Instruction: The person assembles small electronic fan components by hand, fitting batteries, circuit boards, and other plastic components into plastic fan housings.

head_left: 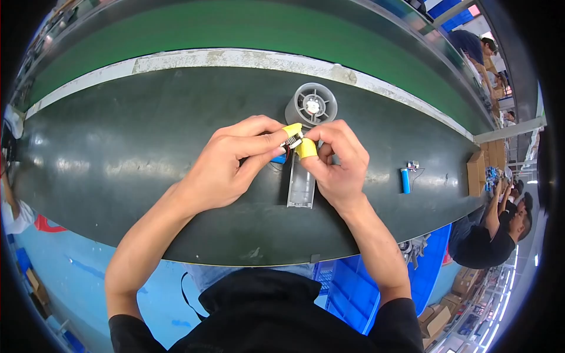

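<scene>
My left hand (226, 156) and my right hand (344, 159) meet over the middle of the bench, fingers closed in pinches. Between the fingertips is a small circuit board (293, 141) with dark and pale parts, partly hidden by the fingers. Yellow pieces (306, 148) show at the fingertips of both hands; whether they are finger covers or parts I cannot tell. A blue cylindrical battery (280, 157) shows just under the left fingertips, mostly covered. Beneath the hands lies a grey fan housing: its round spoked head (312, 106) is beyond them, its open, hollow handle (301, 187) points toward me.
On the dark green bench (118, 153), a second blue battery (405, 181) lies wired to a small board (413, 165) at the right. A cardboard box (476, 173) stands at the right end. Blue crates (353, 300) sit below the front edge. Co-workers (497, 235) are at far right.
</scene>
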A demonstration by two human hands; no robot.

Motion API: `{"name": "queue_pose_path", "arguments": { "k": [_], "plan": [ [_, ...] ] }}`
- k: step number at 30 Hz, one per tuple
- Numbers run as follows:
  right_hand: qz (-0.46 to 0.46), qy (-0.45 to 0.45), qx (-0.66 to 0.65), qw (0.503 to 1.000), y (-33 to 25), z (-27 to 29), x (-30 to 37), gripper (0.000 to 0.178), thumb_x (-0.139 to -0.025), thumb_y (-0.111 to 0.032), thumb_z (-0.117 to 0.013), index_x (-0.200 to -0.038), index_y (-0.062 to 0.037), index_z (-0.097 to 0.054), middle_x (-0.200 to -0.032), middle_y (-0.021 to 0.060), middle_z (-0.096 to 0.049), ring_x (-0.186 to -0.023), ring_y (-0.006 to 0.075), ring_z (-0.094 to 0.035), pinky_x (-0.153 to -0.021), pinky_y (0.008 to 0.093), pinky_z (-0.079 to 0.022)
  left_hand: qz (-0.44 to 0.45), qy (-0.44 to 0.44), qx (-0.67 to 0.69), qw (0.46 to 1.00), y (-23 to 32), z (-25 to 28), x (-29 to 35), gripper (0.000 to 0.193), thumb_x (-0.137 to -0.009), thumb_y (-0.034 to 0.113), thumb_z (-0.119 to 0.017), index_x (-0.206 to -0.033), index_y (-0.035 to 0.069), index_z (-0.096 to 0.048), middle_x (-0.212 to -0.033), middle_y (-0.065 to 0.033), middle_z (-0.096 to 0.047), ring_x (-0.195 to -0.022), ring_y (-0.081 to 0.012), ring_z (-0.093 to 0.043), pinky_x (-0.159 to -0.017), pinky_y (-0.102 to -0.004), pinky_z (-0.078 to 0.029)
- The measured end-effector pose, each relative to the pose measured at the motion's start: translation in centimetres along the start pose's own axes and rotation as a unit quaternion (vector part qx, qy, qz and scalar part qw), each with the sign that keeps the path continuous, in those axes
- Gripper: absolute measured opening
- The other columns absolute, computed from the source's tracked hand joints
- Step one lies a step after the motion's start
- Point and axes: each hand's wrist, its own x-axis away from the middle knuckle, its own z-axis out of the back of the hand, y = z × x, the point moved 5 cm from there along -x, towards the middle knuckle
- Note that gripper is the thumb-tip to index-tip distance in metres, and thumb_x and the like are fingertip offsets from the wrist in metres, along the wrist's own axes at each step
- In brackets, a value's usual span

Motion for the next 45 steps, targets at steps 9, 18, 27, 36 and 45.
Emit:
{"name": "queue_pose_path", "arguments": {
  "k": [9, 18, 27, 36, 45],
  "plan": [
    [0.030, -0.016, 0.045, 0.998, -0.2, 0.0, -0.1, 0.025, -0.067, 0.011, -0.070, -0.090, 0.0026, -0.063, -0.086, 0.0062, -0.061, -0.053, 0.0045, -0.048, -0.045, 0.0193, -0.038, -0.082, 0.016, -0.083, 0.993, 0.2, -0.2, 0.2, 0.022, -0.085, -0.007, -0.061, -0.107, -0.007, -0.065, -0.105, -0.0161, -0.064, -0.080, -0.0231, -0.061, -0.067, -0.0294, -0.048],
    [0.012, -0.003, 0.018, 1.000, -0.2, 0.6, -0.5, 0.024, -0.066, 0.010, -0.071, -0.087, 0.0018, -0.063, -0.085, 0.0063, -0.062, -0.055, 0.0048, -0.050, -0.047, 0.0184, -0.039, -0.053, 0.034, -0.052, 0.997, 0.0, -0.5, 0.2, 0.020, -0.086, -0.005, -0.062, -0.106, -0.007, -0.066, -0.105, -0.0164, -0.064, -0.080, -0.0206, -0.061, -0.065, -0.0284, -0.048],
    [0.112, -0.013, 0.102, 0.988, -1.0, 0.3, -0.2, 0.026, -0.065, 0.011, -0.071, -0.088, 0.0018, -0.063, -0.083, 0.0063, -0.063, -0.051, 0.0038, -0.047, -0.043, 0.0196, -0.037, -0.042, -0.004, -0.048, 0.998, -0.4, -0.5, 0.3, 0.026, -0.087, -0.009, -0.058, -0.112, -0.006, -0.063, -0.109, -0.0170, -0.063, -0.085, -0.0235, -0.062, -0.070, -0.0293, -0.049],
    [0.113, -0.015, 0.083, 0.990, -0.9, 0.2, -0.1, 0.026, -0.066, 0.010, -0.072, -0.088, 0.0021, -0.063, -0.084, 0.0072, -0.064, -0.052, 0.0061, -0.050, -0.045, 0.0204, -0.040, -0.045, -0.028, -0.027, 0.998, 0.0, -0.1, 0.1, 0.027, -0.087, -0.010, -0.057, -0.113, -0.006, -0.064, -0.107, -0.0162, -0.063, -0.085, -0.0243, -0.062, -0.072, -0.0296, -0.049],
    [0.068, -0.022, 0.092, 0.993, -1.2, 0.9, -0.7, 0.026, -0.067, 0.010, -0.072, -0.090, 0.0015, -0.064, -0.085, 0.0062, -0.063, -0.054, 0.0051, -0.051, -0.045, 0.0199, -0.041, -0.071, 0.001, -0.013, 0.997, -0.5, -0.6, -0.2, 0.026, -0.088, -0.007, -0.058, -0.114, -0.006, -0.064, -0.109, -0.0164, -0.064, -0.088, -0.0234, -0.063, -0.074, -0.0297, -0.050]
  ]
}}
